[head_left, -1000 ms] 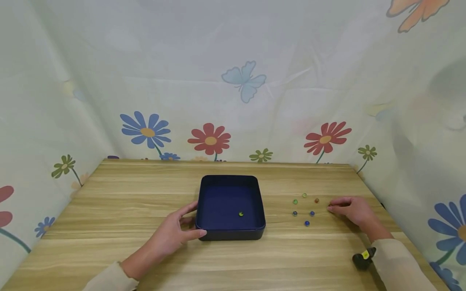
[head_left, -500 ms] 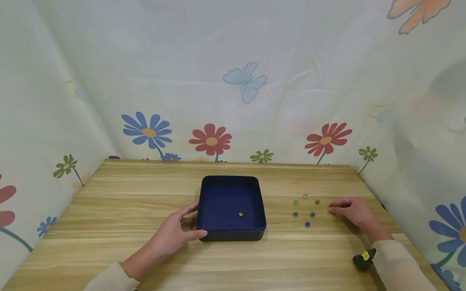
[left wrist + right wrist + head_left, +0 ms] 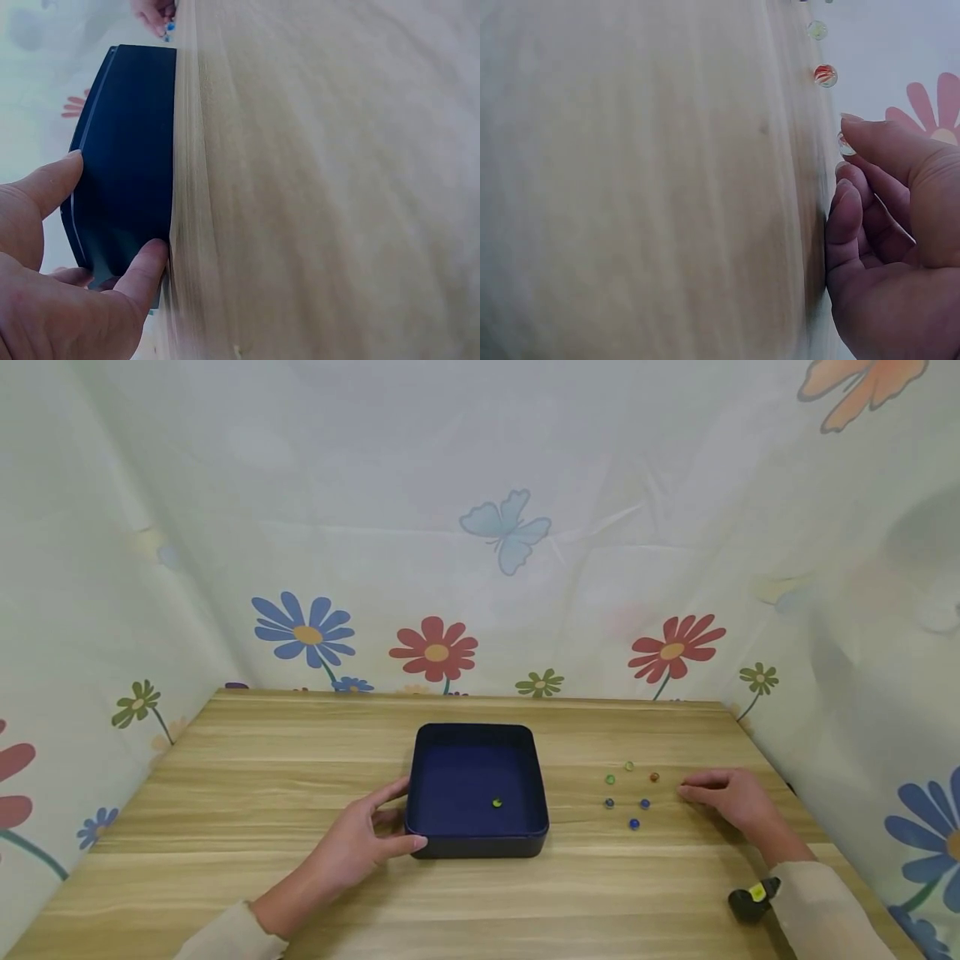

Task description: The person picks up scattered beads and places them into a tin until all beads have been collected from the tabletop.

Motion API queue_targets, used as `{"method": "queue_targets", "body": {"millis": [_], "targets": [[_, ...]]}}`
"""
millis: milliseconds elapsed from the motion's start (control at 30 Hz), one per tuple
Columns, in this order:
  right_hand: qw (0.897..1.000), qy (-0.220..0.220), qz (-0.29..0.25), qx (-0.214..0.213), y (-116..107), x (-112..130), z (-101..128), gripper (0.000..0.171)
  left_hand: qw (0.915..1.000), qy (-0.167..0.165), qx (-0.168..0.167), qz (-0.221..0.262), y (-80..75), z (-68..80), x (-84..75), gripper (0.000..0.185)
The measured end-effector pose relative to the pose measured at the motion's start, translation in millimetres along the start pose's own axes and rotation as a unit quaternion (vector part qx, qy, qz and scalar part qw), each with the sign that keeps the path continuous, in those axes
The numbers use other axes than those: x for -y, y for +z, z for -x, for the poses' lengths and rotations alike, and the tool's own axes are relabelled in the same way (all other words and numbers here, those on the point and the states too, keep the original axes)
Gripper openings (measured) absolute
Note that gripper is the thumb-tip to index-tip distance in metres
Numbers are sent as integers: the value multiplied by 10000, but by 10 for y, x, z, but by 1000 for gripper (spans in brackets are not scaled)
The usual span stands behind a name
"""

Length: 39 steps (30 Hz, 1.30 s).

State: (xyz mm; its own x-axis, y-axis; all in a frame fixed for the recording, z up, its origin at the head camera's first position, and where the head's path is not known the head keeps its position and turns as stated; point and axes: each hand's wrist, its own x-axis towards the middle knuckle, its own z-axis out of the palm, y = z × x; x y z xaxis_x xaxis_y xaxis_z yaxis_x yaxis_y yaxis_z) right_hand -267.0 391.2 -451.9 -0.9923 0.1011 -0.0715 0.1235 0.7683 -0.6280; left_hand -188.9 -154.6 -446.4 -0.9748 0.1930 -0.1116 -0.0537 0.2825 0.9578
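Note:
A square dark-blue open box (image 3: 477, 845) rests on the wooden table, with one yellow-green marble (image 3: 497, 803) on its floor. My left hand (image 3: 358, 843) grips the box's near left corner, thumb on the front wall and fingers along the left side. In the left wrist view, fingers (image 3: 142, 274) press on the box wall (image 3: 131, 142). At the right, my right hand (image 3: 729, 795) pinches a clear marble (image 3: 845, 144) between thumb and fingers, low at the tabletop. Just left of that hand lies a reddish marble (image 3: 655, 777), also seen in the right wrist view.
Several more marbles lie loose between the box and my right hand, among them a green marble (image 3: 610, 779) and a blue marble (image 3: 634, 824). A black device with a yellow label (image 3: 752, 898) sits at the right sleeve. A flower-printed cloth (image 3: 360, 552) surrounds the table (image 3: 300, 743).

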Motion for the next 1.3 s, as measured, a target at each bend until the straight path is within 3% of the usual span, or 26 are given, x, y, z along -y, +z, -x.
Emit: {"method": "queue_targets", "body": {"millis": [1033, 1300], "targets": [[9940, 270, -1056, 77, 147, 189, 254, 52, 9998, 155, -27, -128, -10, 16, -16, 92], [9919, 68, -1259, -133, 213, 254, 332, 56, 9998, 172, -17, -124, -11, 21, -32, 91]]}}
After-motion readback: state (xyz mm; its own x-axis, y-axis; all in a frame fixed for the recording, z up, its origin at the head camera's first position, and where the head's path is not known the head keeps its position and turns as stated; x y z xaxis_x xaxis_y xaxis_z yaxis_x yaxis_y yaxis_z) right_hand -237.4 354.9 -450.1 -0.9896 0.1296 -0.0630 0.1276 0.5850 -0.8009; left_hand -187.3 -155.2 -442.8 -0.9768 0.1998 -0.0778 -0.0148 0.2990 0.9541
